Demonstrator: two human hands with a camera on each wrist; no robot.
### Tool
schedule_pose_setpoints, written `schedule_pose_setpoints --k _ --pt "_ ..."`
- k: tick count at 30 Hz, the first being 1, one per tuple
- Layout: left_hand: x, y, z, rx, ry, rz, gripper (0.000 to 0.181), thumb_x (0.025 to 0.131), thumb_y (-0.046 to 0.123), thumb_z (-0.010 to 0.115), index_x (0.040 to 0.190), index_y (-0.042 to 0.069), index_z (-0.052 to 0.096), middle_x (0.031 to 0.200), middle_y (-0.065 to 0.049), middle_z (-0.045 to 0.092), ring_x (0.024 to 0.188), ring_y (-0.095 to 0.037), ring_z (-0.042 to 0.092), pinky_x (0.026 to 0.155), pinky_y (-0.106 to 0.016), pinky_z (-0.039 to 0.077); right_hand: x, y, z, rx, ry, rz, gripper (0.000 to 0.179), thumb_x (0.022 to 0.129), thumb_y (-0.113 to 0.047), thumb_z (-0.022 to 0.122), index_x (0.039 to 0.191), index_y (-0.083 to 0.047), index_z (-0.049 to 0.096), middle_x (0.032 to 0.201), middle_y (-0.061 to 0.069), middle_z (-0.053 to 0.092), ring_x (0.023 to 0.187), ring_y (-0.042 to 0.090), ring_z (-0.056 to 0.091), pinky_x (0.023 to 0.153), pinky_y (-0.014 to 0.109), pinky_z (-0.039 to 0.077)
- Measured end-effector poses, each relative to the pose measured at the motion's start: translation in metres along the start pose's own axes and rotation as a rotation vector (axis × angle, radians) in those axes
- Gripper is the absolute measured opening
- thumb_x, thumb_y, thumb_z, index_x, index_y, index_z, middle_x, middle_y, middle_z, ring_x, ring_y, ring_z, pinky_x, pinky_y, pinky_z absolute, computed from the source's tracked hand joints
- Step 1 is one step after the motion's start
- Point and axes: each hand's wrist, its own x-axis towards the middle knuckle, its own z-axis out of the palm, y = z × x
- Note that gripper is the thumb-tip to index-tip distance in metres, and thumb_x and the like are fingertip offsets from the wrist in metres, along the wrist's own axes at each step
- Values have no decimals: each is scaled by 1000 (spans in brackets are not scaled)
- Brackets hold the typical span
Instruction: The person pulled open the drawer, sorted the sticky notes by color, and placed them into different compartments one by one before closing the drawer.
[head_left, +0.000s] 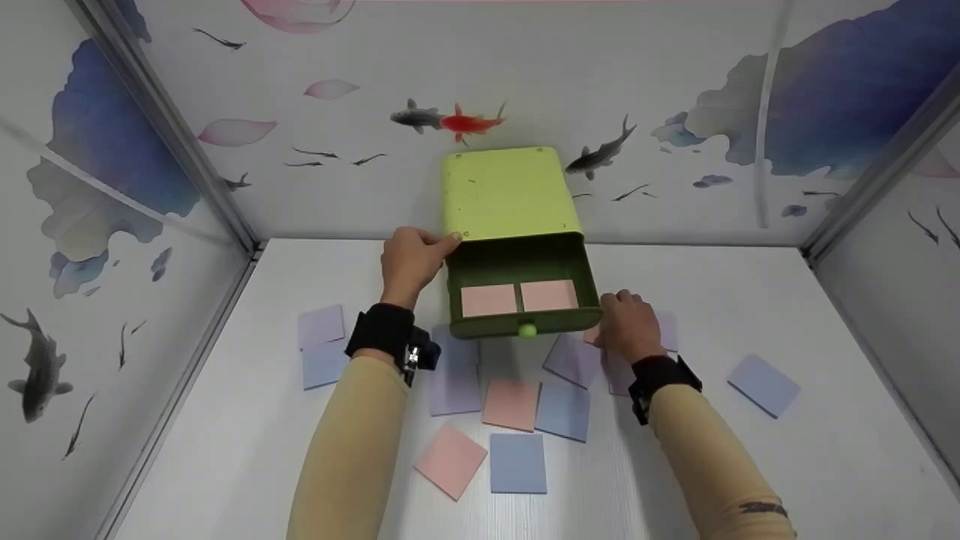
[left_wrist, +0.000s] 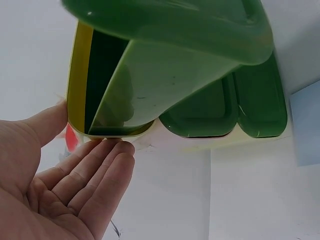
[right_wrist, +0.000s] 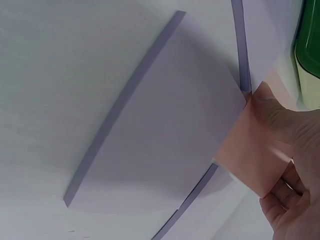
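A yellow-green drawer cabinet [head_left: 510, 193] stands against the back wall, its dark green top drawer [head_left: 527, 324] pulled out. Two pink sticky note pads [head_left: 488, 300] lie side by side inside that drawer. With thumb and fingers, my left hand [head_left: 409, 262] grips the cabinet's front left edge; in the left wrist view, the thumb is on the top and the fingers [left_wrist: 95, 172] are against the side. My right hand [head_left: 631, 326] pinches a pink sticky note pad [right_wrist: 257, 150] among purple pads [right_wrist: 160, 120], right of the drawer.
Closed green drawers [left_wrist: 260, 95] sit below the pulled-out one. Loose pads are spread over the white table [head_left: 225, 435]: a blue pad [head_left: 763, 385] far right, a pink pad [head_left: 451, 461] and a blue pad [head_left: 518, 463] in front, a purple pad [head_left: 321, 326] at left. Walls enclose the back and sides.
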Motion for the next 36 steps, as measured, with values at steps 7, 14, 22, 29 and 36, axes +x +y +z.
schedule_pose_setpoints --k 7,14,22,29,36 --pt "-3 3 -1 -1 -5 -2 38 88 45 69 94 8 78 90 -11 75 78 -20 65 65 -30 47 -1 4 -3 -7 58 0 46 76 -9 81 115 4 61 109 24 64 102 40 60 91 54 49" --pt "-5 4 -1 -3 -5 6 38 88 45 68 94 9 78 91 -11 75 78 -20 65 65 -30 46 -4 10 -3 46 201 -43 34 76 2 76 109 4 66 98 23 70 89 40 66 79 51 54" --pt "-5 4 1 -3 4 15 38 87 45 69 97 9 78 93 -8 75 82 -21 66 69 -32 49 -7 11 -11 66 210 -20 20 90 1 63 108 0 71 100 22 72 89 39 69 76 50 56" --pt "-5 3 2 19 9 5 40 88 45 68 100 8 77 101 -7 74 90 -24 67 74 -35 51 -9 11 -25 102 162 -7 22 93 1 59 111 -1 72 105 21 72 94 40 68 78 54 55" --pt "-4 5 3 69 36 15 41 90 47 66 96 8 77 93 -7 74 77 -21 64 64 -31 46 -9 8 -40 112 180 -56 25 92 5 57 110 -3 73 103 20 73 94 39 68 79 52 55"
